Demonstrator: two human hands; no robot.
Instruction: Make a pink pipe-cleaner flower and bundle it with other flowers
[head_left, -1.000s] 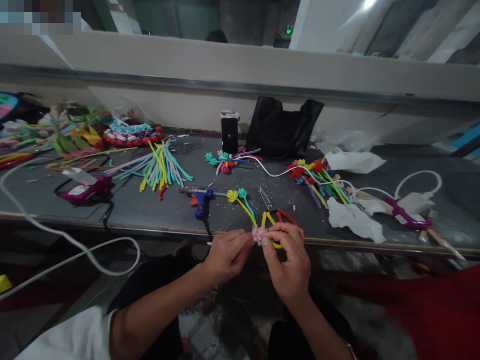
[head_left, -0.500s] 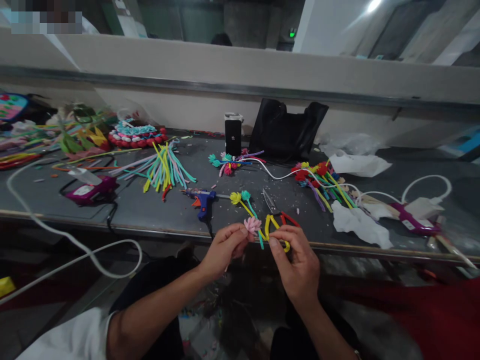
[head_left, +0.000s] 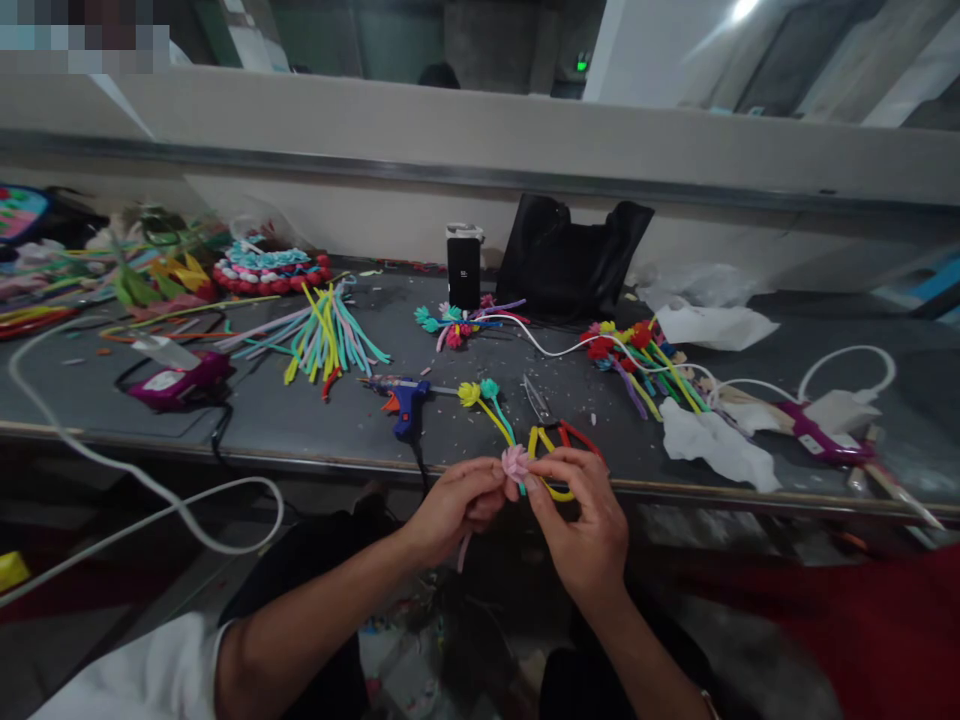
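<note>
The pink flower (head_left: 515,463) is held up at the near edge of the bench (head_left: 277,420), centre, between both hands; whether it touches the bench cannot be told. The left hand (head_left: 457,510) grips it at its left side with thumb and bent fingers, and a thin pink stem (head_left: 463,553) hangs below that hand. The right hand (head_left: 585,520) has thumb and forefinger closed on the petals at the right, the remaining fingers loosely curled. The work in hand is judged to be petal shaping. For a sound result, the left grip should stay firm at the base so the stem does not twist, while the right fingertips bend one petal at a time, lightly, to an even spread without crushing the fuzz. Just beyond lie a yellow flower (head_left: 469,393) and a teal flower (head_left: 490,389), side by side; to their left, a blue glue gun (head_left: 406,405), its nozzle pointing left; to their right, a pair of pliers (head_left: 537,400), near enough that the right knuckles should be kept clear. Farther left lies a pile of coloured strips (head_left: 334,330); at the far side, a black bag (head_left: 574,255).
</note>
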